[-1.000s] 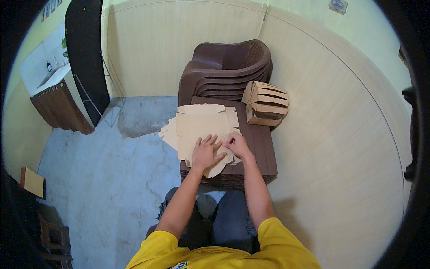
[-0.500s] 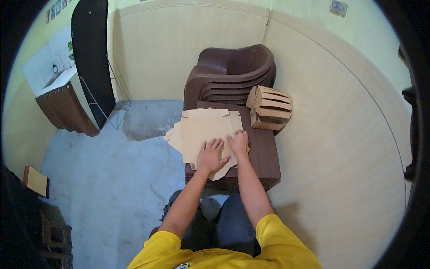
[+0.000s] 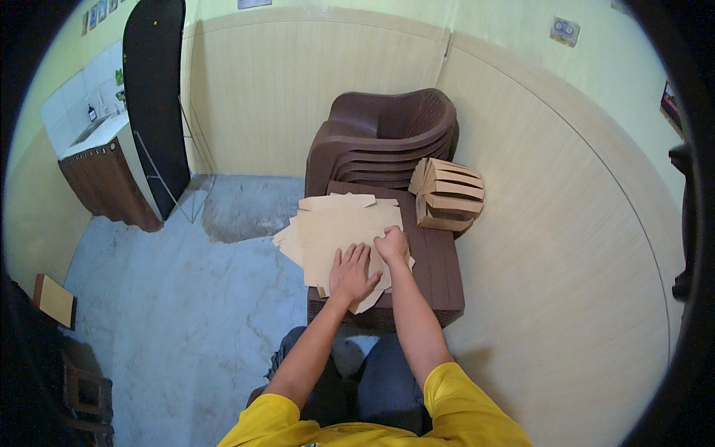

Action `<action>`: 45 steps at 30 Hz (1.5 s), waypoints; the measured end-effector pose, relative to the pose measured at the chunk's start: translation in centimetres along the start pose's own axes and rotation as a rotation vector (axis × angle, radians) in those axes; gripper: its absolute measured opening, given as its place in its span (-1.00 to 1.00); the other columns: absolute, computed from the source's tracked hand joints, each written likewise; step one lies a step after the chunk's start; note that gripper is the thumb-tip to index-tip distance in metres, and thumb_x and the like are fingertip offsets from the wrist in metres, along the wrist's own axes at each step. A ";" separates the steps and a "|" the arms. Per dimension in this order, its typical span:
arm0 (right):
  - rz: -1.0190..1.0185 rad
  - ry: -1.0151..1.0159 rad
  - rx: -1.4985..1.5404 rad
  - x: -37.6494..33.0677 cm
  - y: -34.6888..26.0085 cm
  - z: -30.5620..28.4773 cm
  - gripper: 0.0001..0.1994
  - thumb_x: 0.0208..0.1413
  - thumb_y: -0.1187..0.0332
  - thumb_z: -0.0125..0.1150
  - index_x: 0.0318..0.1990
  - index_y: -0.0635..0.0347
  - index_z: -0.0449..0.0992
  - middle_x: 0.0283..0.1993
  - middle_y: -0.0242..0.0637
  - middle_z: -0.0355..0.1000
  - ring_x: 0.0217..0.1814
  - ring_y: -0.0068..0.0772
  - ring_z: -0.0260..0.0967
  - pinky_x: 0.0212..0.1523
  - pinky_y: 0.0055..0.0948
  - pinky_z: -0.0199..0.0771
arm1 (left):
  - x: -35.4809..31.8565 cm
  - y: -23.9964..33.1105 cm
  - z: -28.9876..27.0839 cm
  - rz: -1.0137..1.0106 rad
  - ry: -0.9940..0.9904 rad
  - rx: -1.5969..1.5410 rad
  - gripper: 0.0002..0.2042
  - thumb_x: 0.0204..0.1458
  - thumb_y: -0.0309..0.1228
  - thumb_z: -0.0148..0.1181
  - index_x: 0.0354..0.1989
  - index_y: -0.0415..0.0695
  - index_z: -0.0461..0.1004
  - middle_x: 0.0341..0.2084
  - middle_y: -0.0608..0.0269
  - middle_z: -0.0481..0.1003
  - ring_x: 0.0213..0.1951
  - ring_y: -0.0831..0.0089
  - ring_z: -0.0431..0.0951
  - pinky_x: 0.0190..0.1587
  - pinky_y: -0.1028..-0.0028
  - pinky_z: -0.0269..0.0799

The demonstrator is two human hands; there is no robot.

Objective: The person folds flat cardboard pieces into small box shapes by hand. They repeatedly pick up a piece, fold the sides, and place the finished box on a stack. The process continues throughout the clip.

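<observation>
l hand [image 3: 352,273] flat, fingers spread, pressing on card sheets [image 3: 339,231] atop brown table [image 3: 439,272]. r hand [image 3: 392,244] curled, pinching sheet edge just beside it. folded boxes [image 3: 447,195] at table's far r, by stacked chairs [image 3: 383,138].

plain home room: stacked plastic chairs [image 3: 383,141], sink counter [image 3: 100,175]

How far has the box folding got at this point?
Done: a batch of folded cardboard boxes stands at the brown table's far right corner. In hand: the left hand lies flat and the right hand presses on the top flat cardboard sheet. Left: the stack of flat sheets beneath, none yet folded.
</observation>
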State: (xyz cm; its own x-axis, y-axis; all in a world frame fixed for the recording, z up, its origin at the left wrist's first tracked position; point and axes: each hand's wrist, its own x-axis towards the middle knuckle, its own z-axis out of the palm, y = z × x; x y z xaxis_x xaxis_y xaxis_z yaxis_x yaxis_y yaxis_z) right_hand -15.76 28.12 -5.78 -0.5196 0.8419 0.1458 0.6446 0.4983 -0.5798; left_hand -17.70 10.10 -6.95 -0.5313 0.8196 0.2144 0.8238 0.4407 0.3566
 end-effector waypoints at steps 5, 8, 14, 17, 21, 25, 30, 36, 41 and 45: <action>0.038 -0.199 0.429 1.1 0.7 2.9 -0.44 0.13 0.22 0.55 0.22 0.26 0.51 0.11 -0.14 0.59 0.15 -0.23 0.57 0.16 -0.26 0.60 | -0.5 -0.4 0.1 -0.101 0.059 0.032 -0.11 0.31 0.28 0.01 0.61 -0.16 0.21 0.63 0.01 0.14 0.67 0.01 -0.02 0.66 -0.12 -0.25; 0.051 -0.168 0.453 1.0 1.7 3.8 -0.37 0.19 0.14 0.55 0.31 0.21 0.43 0.13 -0.23 0.56 0.14 -0.32 0.53 0.18 -0.31 0.57 | -1.0 -1.1 -0.1 -0.212 0.084 0.071 -0.13 0.31 0.27 0.00 0.60 -0.16 0.23 0.64 0.01 0.13 0.67 -0.01 -0.03 0.66 -0.16 -0.28; -0.032 -0.170 0.294 -0.2 1.1 2.2 -0.34 0.17 -0.11 0.48 0.33 0.01 0.52 0.23 -0.31 0.61 0.30 -0.19 0.55 0.33 -0.09 0.45 | -2.8 -1.9 -0.7 -0.177 0.081 0.076 -0.17 0.32 0.26 0.01 0.63 -0.02 0.22 0.63 0.04 0.16 0.66 -0.06 -0.02 0.64 -0.23 -0.30; -0.224 -0.133 -0.009 -1.9 0.1 0.9 -0.36 0.14 -0.08 0.49 0.32 -0.02 0.55 0.21 -0.31 0.61 0.31 -0.14 0.53 0.34 -0.03 0.44 | -3.9 -0.8 -0.4 -0.132 0.156 0.086 -0.17 0.32 0.25 0.02 0.66 0.06 0.16 0.62 0.07 0.18 0.65 -0.08 0.02 0.64 -0.23 -0.28; -0.204 -0.116 0.141 -3.7 -0.5 -0.2 -0.41 0.08 0.07 0.54 0.26 0.01 0.60 0.20 -0.25 0.61 0.28 -0.15 0.54 0.31 -0.04 0.47 | -5.1 0.1 -0.2 -0.066 0.154 0.027 -0.14 0.32 0.24 0.02 0.68 0.03 0.07 0.61 0.10 0.21 0.64 -0.08 0.05 0.65 -0.19 -0.24; -0.090 -0.085 0.195 -3.6 -0.4 -0.6 -0.43 0.03 0.29 0.57 0.25 0.11 0.59 0.06 -0.16 0.67 0.06 -0.24 0.65 0.13 -0.19 0.62 | -5.8 0.9 -0.3 -0.043 0.166 -0.059 -0.19 0.35 0.22 0.02 0.67 0.06 0.11 0.60 0.09 0.23 0.64 -0.05 0.08 0.65 -0.13 -0.20; -0.002 -0.051 0.452 -3.7 0.7 -0.8 -0.57 0.11 0.47 0.45 0.15 0.29 0.57 -0.17 -0.13 0.72 -0.17 -0.27 0.70 -0.09 -0.31 0.70 | -4.4 1.5 -1.3 -0.009 0.054 -0.145 -0.37 0.37 0.02 0.10 0.52 -0.02 0.34 0.41 0.07 0.46 0.49 -0.07 0.31 0.50 -0.10 0.19; 0.035 -0.202 0.658 -5.3 2.0 -2.5 -0.70 0.24 0.64 0.26 0.12 0.45 0.53 -0.15 0.04 0.73 -0.13 -0.32 0.74 -0.07 -0.38 0.78 | 0.2 0.2 -2.0 -0.128 0.087 -0.314 -0.44 0.22 -0.32 0.29 0.43 -0.01 0.45 0.08 -0.08 0.57 0.18 0.00 0.54 0.27 0.11 0.49; -0.239 -0.202 0.441 -5.6 1.5 -4.2 -0.61 0.17 0.56 0.41 0.16 0.39 0.54 -0.23 -0.07 0.76 -0.22 -0.36 0.75 -0.17 -0.38 0.73 | 0.5 -0.5 -0.8 0.002 0.274 -0.363 -0.57 0.14 -0.42 0.33 0.23 0.01 0.65 0.03 0.02 0.59 0.08 0.05 0.57 0.20 0.14 0.53; -0.185 -0.209 0.442 -5.4 1.9 -3.4 -0.61 0.09 0.54 0.52 0.09 0.35 0.59 -0.23 -0.08 0.75 -0.21 -0.40 0.74 -0.20 -0.38 0.73 | 0.6 -0.8 -0.3 -0.002 0.259 -0.332 -0.71 0.15 -0.38 0.31 0.03 -0.08 0.76 0.04 0.10 0.62 0.08 0.06 0.57 0.17 0.12 0.53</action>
State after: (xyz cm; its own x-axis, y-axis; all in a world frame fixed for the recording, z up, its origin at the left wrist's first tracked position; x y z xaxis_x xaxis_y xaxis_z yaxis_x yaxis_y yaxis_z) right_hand -9.77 25.20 -4.95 -0.7320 0.6665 0.1410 0.2568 0.4617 -0.8491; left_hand -18.73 10.16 -6.80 -0.6002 0.6811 0.4193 0.7364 0.2660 0.6221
